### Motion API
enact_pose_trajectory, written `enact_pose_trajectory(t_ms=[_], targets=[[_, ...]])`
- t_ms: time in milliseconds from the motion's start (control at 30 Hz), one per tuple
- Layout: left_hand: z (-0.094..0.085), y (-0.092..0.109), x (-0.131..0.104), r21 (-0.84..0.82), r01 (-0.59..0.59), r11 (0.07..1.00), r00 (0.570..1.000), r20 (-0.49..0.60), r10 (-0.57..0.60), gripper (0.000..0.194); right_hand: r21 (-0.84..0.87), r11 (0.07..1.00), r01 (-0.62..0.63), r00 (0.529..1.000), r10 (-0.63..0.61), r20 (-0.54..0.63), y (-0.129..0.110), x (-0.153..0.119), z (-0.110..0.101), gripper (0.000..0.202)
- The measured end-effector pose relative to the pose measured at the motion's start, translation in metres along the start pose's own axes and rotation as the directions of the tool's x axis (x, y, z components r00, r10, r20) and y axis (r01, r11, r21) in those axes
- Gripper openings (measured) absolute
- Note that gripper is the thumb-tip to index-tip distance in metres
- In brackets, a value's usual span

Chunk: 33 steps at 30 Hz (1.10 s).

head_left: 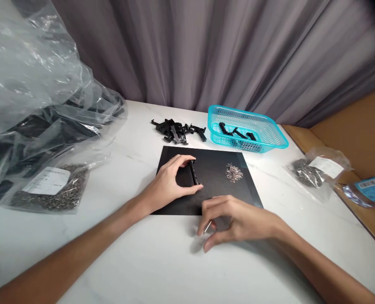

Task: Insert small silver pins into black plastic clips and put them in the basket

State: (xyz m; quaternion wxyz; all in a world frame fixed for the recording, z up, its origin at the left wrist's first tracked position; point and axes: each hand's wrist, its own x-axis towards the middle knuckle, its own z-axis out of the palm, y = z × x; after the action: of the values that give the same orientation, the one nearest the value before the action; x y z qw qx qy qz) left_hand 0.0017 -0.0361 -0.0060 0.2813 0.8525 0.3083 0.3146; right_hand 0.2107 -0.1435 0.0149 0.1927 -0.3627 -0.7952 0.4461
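Note:
My left hand (171,179) holds a narrow black plastic part (193,173) by its two ends, between thumb and fingers, over the black mat (187,204). My right hand (230,219) is curled at the mat's front edge, with a thin shiny metal piece (208,226) at its fingers; the thumb is apart from the fingertips. What the metal piece is cannot be made out. On the right part of the mat lies a small pile of screws (233,173). Behind the mat is a heap of black plastic parts (174,130).
A blue basket (269,145) with several black parts stands at the back right. Bags of small metal pieces lie left (60,190) and right (309,173). Large clear plastic bags (31,84) fill the left side. A grey curtain (174,55) hangs behind the table.

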Motion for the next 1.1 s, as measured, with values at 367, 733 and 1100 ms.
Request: enact_pose_trajectory(t_ms=[367, 733, 1100], targets=[[-0.002, 0.002, -0.003, 0.031, -0.004, 1.000, 1.000, 0.026, 0.003, 0.058, -0.069, 0.995, -0.075, 0.991, 0.067, -0.114, -0.002, 0.013, 0.014, 0.008], [-0.008, 0.004, 0.000, 0.076, 0.008, 0.997, 1.000, 0.007, -0.008, 0.059, 0.119, 0.933, -0.341, 0.900, 0.360, -0.244, -0.001, 0.022, 0.021, 0.022], [-0.012, 0.003, 0.004, 0.097, 0.000, 0.995, 0.998, -0.057, 0.005, 0.058, 0.345, 0.925, -0.157, 0.787, 0.328, -0.522, 0.037, 0.027, 0.004, 0.037]])
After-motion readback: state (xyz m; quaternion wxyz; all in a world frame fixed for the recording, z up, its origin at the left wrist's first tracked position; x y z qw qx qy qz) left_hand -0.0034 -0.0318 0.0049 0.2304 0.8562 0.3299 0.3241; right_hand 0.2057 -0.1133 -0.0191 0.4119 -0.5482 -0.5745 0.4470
